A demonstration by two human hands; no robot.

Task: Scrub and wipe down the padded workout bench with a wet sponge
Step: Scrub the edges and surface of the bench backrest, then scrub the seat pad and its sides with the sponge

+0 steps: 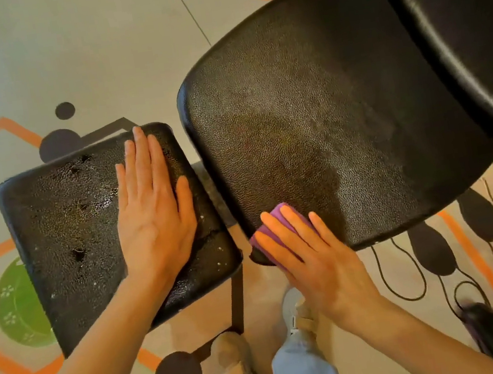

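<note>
- Head view, looking steeply down: I see two bare forearms reaching up from the 6 o'clock edge toward a black padded workout bench (340, 115) that runs from centre frame out to 2 o'clock.
- Left hand (153, 213): laid flat, palm down, fingers straight and close together, pointing toward 12 o'clock. It rests on the small seat pad (66, 233), a separate black cushion at 9 o'clock of the main pad. It grips nothing.
- Seat pad surface: cracked and pitted, with several torn spots and pale flecks showing.
- Right hand (316, 256): fingers extended and pressing down on a purple sponge (273, 234). The fingers lie straight across the top of it and do not curl round it.
- Sponge position: at the near corner of the main pad, about 6 o'clock of that pad, touching its surface and partly overhanging the edge.
- Main pad: a duller, streaked patch spreads across its middle, at 12 o'clock of the sponge.
- Further pad (464, 26): a third black cushion at 2 o'clock, just beside the main pad.
- Floor (58, 48): grey with orange lines and dark dots; a green bowl (17, 310) sits at 8 o'clock, partly hidden under the seat pad.
- Lower frame: I note the person's pale trousers and shoes at 6 o'clock.
</note>
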